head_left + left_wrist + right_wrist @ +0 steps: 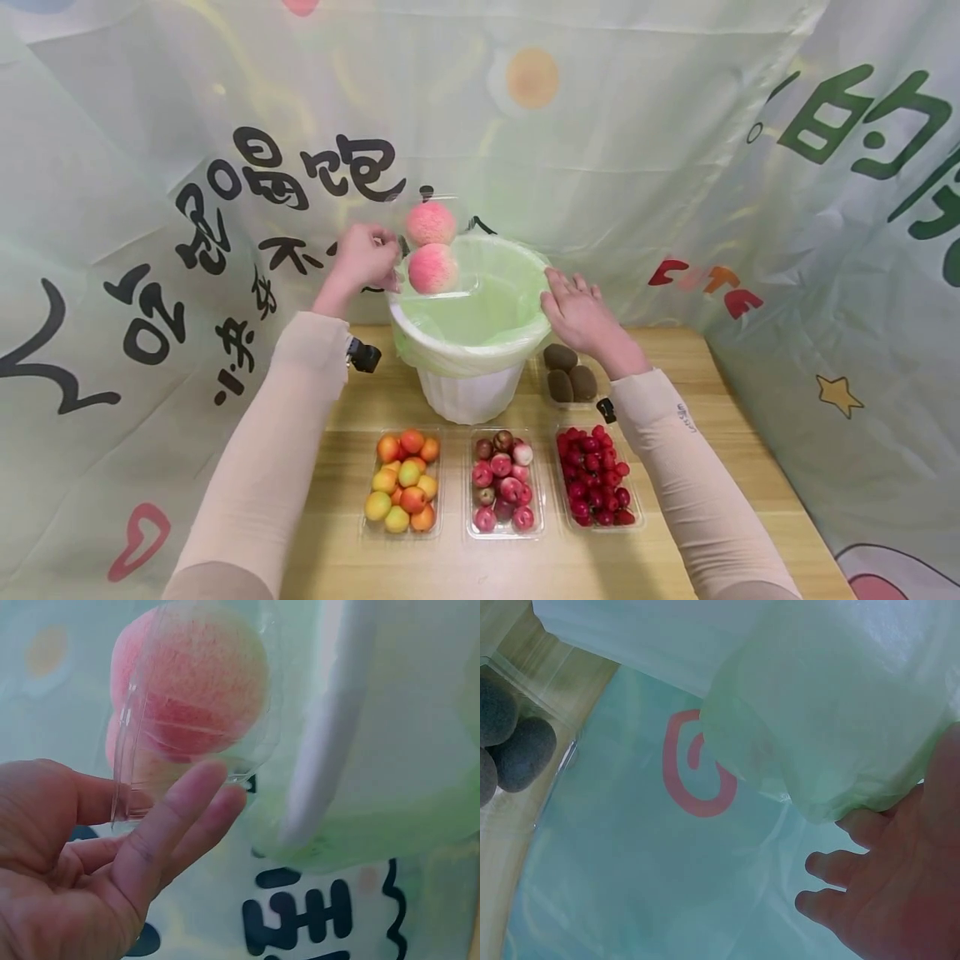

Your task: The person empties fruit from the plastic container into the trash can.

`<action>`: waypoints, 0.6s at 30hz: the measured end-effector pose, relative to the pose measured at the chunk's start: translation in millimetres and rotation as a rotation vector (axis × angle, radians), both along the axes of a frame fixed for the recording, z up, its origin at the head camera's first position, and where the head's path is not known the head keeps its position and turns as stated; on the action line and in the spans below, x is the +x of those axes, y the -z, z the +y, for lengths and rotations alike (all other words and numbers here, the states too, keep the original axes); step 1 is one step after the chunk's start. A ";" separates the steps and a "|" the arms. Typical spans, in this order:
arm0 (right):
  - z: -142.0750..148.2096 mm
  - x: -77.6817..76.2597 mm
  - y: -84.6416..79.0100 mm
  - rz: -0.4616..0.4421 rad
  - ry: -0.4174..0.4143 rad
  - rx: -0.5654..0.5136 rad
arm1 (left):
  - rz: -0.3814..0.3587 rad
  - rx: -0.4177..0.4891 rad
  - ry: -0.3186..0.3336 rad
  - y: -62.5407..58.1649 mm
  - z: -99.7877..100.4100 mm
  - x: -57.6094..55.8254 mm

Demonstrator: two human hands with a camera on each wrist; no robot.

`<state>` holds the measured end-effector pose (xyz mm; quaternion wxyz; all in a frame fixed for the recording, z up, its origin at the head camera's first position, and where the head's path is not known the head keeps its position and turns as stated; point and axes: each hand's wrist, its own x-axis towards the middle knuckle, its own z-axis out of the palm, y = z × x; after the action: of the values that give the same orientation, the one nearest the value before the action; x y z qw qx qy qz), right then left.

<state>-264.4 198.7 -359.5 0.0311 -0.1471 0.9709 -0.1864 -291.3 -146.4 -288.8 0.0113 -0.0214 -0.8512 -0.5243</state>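
Observation:
My left hand point(369, 254) pinches the edge of a clear plastic tray point(468, 287) between thumb and fingers. Two pink peaches point(432, 268) lie in the tray, which is tilted over the left part of a white bin's opening. In the left wrist view, the thumb and fingers point(176, 817) straddle the tray's edge, just below a peach point(202, 675). A thin green bag lines the bin point(468, 392) and folds over its rim. At the right side of that rim rests my right hand point(585, 312), its loosely extended fingers point(832, 866) against the bag point(832, 712).
A tray of kiwis point(572, 382) stands right of the bin. In front, on the wooden table point(495, 575), are clear trays of orange-yellow fruits point(405, 483), small plum-like fruits point(504, 483) and red berries point(596, 479). Printed cloth point(637, 125) surrounds the table.

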 end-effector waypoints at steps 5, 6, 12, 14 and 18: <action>1.1 -0.2 0.4 -0.001 -0.001 -0.001 | 0.072 0.003 -0.039 8.8 10.5 -4.0; 1.1 -0.2 0.4 -0.002 0.000 -0.001 | 0.086 0.005 -0.044 10.2 12.1 -4.6; 1.6 -0.1 0.8 -0.007 -0.001 0.000 | 0.119 0.039 -0.080 17.9 19.5 -7.6; 1.9 -0.4 0.8 -0.006 -0.002 0.001 | 0.116 0.052 -0.094 20.1 22.0 -8.3; 2.3 -0.9 0.6 -0.001 -0.005 0.003 | 0.117 0.063 -0.108 23.2 27.1 -9.2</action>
<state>-265.3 201.0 -360.1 0.0321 -0.1492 0.9708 -0.1850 -300.5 -119.3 -312.0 0.0901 -0.0057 -0.8320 -0.5474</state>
